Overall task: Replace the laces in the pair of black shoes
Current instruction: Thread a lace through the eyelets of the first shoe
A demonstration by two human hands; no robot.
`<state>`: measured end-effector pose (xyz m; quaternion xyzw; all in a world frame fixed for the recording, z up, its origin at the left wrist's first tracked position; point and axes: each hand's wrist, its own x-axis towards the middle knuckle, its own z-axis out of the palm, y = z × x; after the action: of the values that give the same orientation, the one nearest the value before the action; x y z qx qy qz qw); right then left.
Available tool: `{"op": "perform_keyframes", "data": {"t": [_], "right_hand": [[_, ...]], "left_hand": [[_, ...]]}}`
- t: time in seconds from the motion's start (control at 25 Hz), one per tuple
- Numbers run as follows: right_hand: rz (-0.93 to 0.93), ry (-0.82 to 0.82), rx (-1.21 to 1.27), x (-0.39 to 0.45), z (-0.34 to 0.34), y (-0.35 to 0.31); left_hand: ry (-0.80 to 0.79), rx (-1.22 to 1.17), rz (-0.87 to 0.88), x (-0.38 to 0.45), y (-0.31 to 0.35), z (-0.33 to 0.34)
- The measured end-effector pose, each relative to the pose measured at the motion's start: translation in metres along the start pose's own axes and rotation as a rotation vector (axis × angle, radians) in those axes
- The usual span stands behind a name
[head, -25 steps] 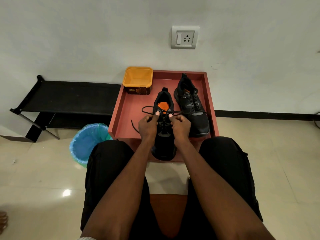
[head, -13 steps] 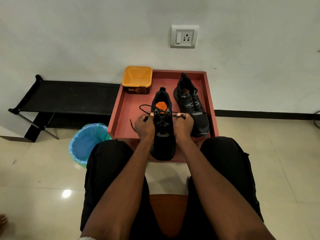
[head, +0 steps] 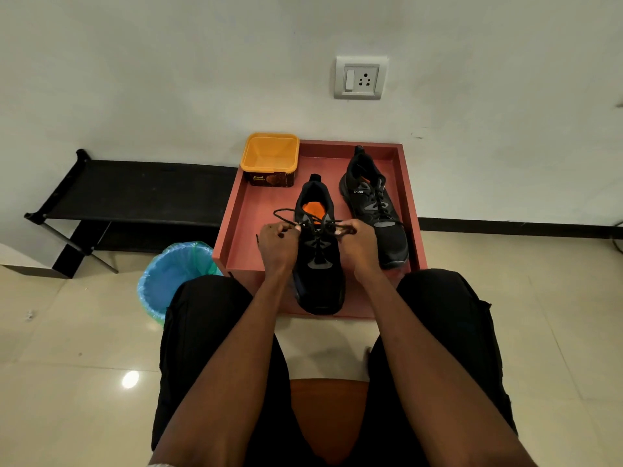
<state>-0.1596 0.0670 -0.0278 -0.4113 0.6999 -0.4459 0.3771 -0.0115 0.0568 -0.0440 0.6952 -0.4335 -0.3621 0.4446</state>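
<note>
Laces [head: 315, 221] cross the near shoe [head: 318, 254], which sits in the red tray [head: 242, 237] with its toe toward me. My left hand [head: 278, 246] and right hand [head: 359, 244] flank it, each pinching a lace end, equally near.

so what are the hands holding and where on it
Left hand and right hand each pinch one side of the black lace near the top eyelets.

"Amul" in gold letters on the dark side of the yellow tub [head: 269, 179], smaller line under it unreadable, small white "CLYMB" mark, only just legible, on the side of the right shoe [head: 372, 205]
</note>
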Motion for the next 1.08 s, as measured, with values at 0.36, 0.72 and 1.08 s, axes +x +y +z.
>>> {"op": "perform_keyframes", "data": {"t": [0.36,0.72,1.08], "right_hand": [[-0.302,-0.002,-0.618,-0.003,-0.007,-0.002],[0.046,0.533,-0.493,0.002,-0.062,-0.027],[-0.311,-0.109,-0.647,-0.002,-0.01,-0.008]], "left_hand": [[-0.031,0.223,0.132,-0.005,0.0,-0.004],[0.572,-0.235,-0.26,0.012,0.023,-0.053],[-0.135,0.425,0.264,0.001,0.01,-0.006]]}}
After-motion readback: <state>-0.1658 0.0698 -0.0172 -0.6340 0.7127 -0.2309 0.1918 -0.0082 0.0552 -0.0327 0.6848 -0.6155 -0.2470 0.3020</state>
